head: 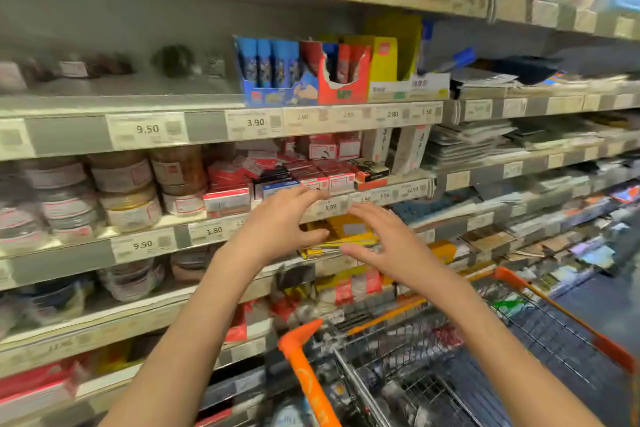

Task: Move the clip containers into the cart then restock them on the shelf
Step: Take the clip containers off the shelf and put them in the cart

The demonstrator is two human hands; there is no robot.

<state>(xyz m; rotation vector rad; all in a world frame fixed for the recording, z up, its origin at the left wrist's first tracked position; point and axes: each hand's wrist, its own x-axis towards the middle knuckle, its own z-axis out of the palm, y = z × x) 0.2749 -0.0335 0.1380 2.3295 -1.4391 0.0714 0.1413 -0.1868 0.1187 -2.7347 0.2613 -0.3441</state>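
Observation:
Round clear clip containers with white and red labels stand stacked at the left of the middle shelf. More of these tubs sit on the shelf below. My left hand and my right hand are raised side by side in front of the shelf edge, fingers spread and holding nothing. They hover right of the containers, before small red and white boxes. A wire cart with orange trim stands at the lower right; blurred items lie in it.
Price tags run along the shelf edges. Blue, red and yellow display boxes stand on the upper shelf. Yellow packets lie behind my hands. Stacks of notebooks and paper goods fill the shelves to the right.

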